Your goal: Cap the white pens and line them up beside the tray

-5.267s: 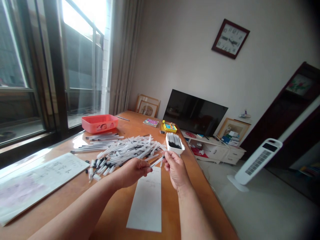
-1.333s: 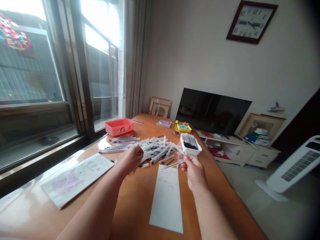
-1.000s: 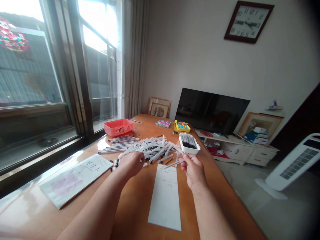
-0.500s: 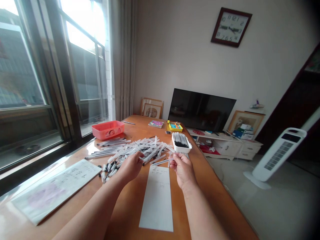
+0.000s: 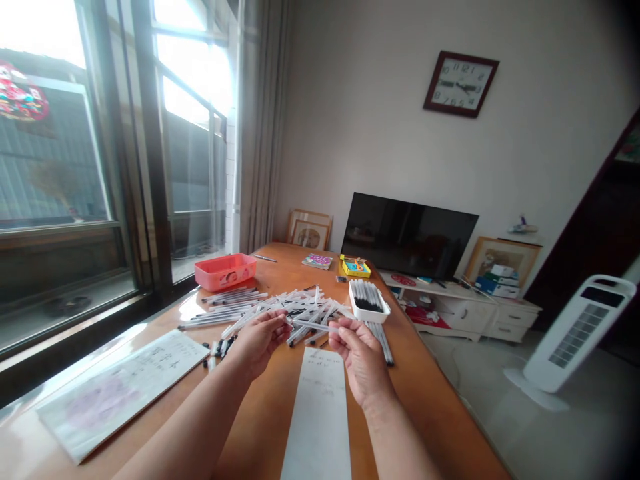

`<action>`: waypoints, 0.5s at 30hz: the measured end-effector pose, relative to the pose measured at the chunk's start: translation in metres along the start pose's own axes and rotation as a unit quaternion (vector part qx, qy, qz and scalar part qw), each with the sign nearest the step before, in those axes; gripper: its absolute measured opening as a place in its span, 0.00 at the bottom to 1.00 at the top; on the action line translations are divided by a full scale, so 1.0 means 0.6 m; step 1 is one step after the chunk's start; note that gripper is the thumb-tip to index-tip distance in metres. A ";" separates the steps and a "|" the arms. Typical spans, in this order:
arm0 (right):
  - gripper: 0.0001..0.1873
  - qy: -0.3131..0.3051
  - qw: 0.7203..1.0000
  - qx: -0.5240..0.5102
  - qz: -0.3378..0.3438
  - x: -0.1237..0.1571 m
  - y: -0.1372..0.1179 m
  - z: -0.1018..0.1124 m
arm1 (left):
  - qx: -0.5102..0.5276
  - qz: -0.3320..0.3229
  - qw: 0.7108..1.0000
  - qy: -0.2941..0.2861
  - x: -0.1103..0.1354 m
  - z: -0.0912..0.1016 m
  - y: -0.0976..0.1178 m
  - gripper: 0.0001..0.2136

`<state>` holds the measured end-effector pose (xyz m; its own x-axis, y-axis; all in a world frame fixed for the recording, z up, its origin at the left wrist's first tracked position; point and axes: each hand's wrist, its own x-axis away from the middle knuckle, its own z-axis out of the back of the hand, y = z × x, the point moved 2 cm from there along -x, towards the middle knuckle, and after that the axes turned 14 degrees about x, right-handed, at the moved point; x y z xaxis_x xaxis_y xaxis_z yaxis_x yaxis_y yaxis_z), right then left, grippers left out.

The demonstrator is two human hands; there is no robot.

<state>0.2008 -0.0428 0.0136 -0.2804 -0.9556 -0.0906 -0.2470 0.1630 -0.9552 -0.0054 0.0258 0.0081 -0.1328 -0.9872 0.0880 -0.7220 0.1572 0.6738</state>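
Observation:
My right hand [image 5: 361, 353] pinches one end of a clear white pen barrel [image 5: 314, 325], held level above the table. The barrel's other end meets the fingertips of my left hand [image 5: 260, 340], which are closed on a small piece too tiny to name. Behind both hands spreads a loose pile of pen barrels [image 5: 300, 303], white and translucent with some black parts. A white tray [image 5: 373, 316] of upright-leaning pens with black ends stands just beyond my right hand. More black-tipped pens [image 5: 381, 343] lie beside it.
A paper strip [image 5: 317, 420] lies between my forearms, and a writing booklet [image 5: 125, 390] lies at left. Farther back are a red plastic basket [image 5: 225, 273], a yellow box [image 5: 356, 268] and a small colourful book [image 5: 317, 261]. The table's right edge [image 5: 450, 393] runs close by my right arm.
My left hand has come away from the pile, and its fingertips now meet the barrel's end. My right hand has raised the barrel between them. The view has tilted up slightly.

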 end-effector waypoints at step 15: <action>0.23 -0.070 0.964 0.246 0.069 0.031 0.017 -0.047 | -0.013 -0.048 0.999 0.004 -0.002 0.002 0.004 0.12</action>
<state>0.1670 -0.0520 0.0103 -0.1422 -0.9628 -0.2296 0.2641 0.1867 -0.9463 -0.0076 0.0271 0.0087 -0.0575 -0.9979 0.0283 -0.7132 0.0609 0.6983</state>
